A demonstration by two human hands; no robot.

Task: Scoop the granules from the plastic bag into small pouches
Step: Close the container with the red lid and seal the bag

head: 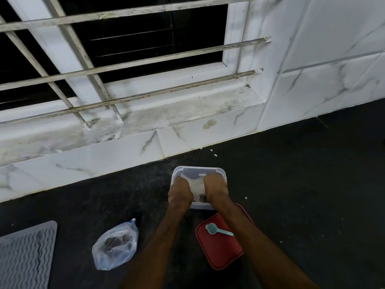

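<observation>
Both my hands are over a clear plastic container (199, 169) on the dark counter. My left hand (179, 191) and my right hand (215, 187) each grip one side of a small whitish pouch (197, 186) held between them inside the container; dark granules show at its bottom. A clear plastic bag (115, 246) with dark granules lies at the lower left, its mouth tilted up. A teal scoop (214, 229) rests on a red lid (218, 247) under my right forearm.
A grey ribbed mat (25, 255) lies at the far left bottom. A white marble-tiled wall (312, 80) and a barred window sill (166, 109) run behind the counter. Small white crumbs dot the dark counter (312, 184) to the right.
</observation>
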